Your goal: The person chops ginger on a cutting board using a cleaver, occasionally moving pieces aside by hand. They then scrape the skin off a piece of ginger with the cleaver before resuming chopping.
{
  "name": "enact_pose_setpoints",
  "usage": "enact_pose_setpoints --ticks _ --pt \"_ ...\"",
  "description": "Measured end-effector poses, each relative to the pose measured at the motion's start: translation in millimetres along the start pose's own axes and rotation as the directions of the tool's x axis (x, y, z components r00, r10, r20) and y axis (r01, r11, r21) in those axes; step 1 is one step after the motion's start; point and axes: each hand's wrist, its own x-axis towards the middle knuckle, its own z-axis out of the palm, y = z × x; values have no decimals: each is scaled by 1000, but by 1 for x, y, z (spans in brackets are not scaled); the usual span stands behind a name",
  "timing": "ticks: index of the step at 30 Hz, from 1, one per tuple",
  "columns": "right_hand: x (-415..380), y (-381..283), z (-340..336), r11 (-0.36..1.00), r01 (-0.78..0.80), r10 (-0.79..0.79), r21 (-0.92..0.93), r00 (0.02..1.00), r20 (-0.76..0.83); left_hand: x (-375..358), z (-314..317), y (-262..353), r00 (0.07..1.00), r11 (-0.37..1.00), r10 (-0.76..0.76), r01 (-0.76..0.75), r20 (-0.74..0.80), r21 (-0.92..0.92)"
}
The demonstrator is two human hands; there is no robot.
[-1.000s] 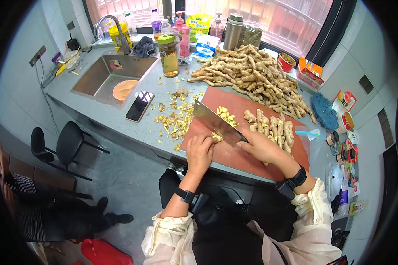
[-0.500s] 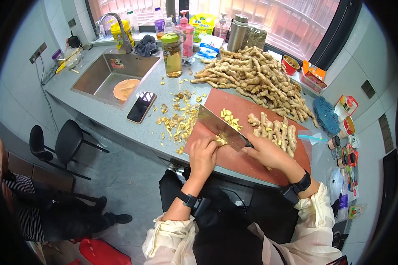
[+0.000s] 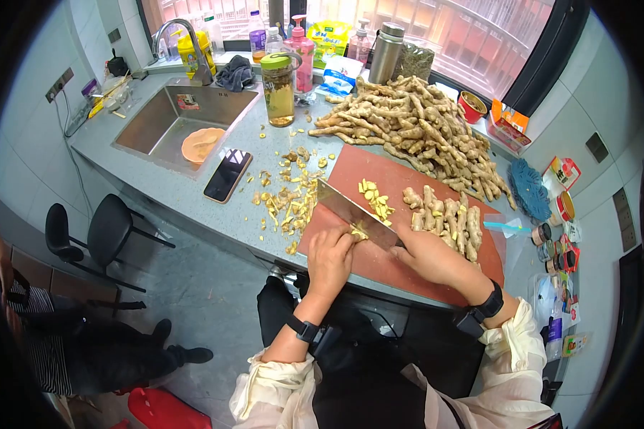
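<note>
My right hand (image 3: 423,252) is closed round the handle of a wide cleaver (image 3: 354,214), its blade slanting over the reddish cutting board (image 3: 347,168). Beside the blade, the bent fingers of my left hand (image 3: 330,259) press a small piece of peeled ginger (image 3: 359,232) on the board. Cut yellow ginger chunks (image 3: 376,200) lie just beyond the blade. Several whole ginger roots (image 3: 451,222) rest on the board's right part. Behind it is a large heap of ginger (image 3: 422,129). Peelings (image 3: 290,200) are scattered left of the board.
A phone (image 3: 228,175) lies near the sink (image 3: 150,136), which holds an orange bowl (image 3: 202,145). A green-lidded bottle (image 3: 278,93) and a steel flask (image 3: 386,53) stand at the back. Small jars (image 3: 541,232) line the right. Another person (image 3: 93,350) is at the lower left.
The cleaver and my right hand have shifted slightly down and left. My left hand still presses the ginger piece, with its fingers moved a little.
</note>
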Motion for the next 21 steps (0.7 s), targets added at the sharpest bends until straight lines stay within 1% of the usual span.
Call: enact_pose_setpoints --ticks 3,6,10,13,15,16,18,19,21 --pt "11 -16 6 1000 -8 8 -4 1000 -18 0 0 1 1000 1000 -10 10 0 0" --pt "25 -13 16 1000 14 -13 6 999 -36 0 1 2 1000 1000 -16 16 -1 7" --pt "18 -4 14 998 49 -46 41 997 -55 0 0 2 1000 1000 -3 3 -12 -2" --pt "5 0 4 996 77 -76 43 997 -31 -1 0 0 1000 1000 -6 6 -19 -11" --pt "0 -2 -1 999 -30 29 14 998 49 1 -1 1 1000 1000 -2 2 -4 -8" --pt "0 -1 0 999 -33 32 13 998 50 1 -1 1 1000 1000 -3 3 -3 -11" --pt "3 -1 3 999 6 -6 34 1000 -3 1 -2 1 1000 1000 0 0 2 -12" --pt "9 -4 8 999 4 -4 34 1000 -2 1 -2 1 1000 1000 0 0 4 -13" --pt "26 -11 21 999 10 -8 43 999 -54 1 -1 1 1000 1000 6 -6 2 -26"
